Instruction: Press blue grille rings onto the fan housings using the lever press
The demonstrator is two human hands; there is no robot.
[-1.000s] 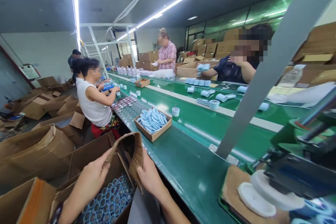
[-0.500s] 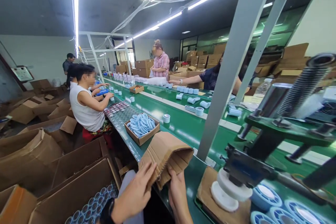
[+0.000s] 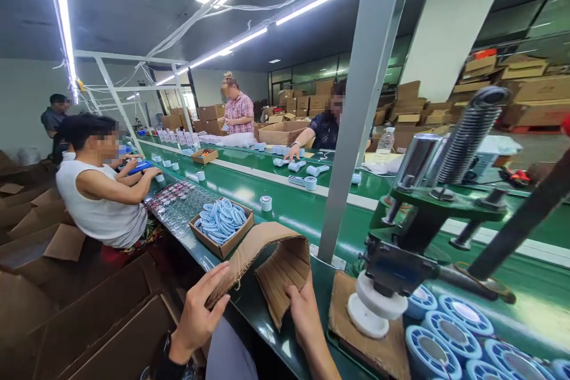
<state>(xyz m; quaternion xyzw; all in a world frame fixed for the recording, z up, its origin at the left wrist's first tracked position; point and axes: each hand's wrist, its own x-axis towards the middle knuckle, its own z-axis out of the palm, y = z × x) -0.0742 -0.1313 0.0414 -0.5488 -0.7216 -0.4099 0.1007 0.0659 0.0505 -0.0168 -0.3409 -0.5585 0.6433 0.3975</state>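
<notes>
A bent piece of corrugated cardboard [image 3: 281, 276] arches over the near edge of the green work surface, its fold lines showing inside. My left hand [image 3: 200, 312] has its left end between thumb and fingers. My right hand [image 3: 306, 312] grips the other end, thumb on the inner face. Just beyond the cardboard is a shallow box [image 3: 247, 230] filled with light blue rings [image 3: 220, 219]. To the right of my right hand stands a press [image 3: 396, 267] with white round pads [image 3: 367, 314] above a cardboard-covered base.
Blue round parts [image 3: 434, 350] crowd the surface right of the press. A grey post [image 3: 351, 124] rises ahead. Large open cartons [image 3: 120, 338] stand at lower left. A person in a white sleeveless top [image 3: 104, 199] sits at left; other people work across the green conveyor [image 3: 285, 222].
The cardboard has opened wider, its left end drawn left and down by my left hand. The view has turned right, and a co-worker across the conveyor now reaches onto blue parts.
</notes>
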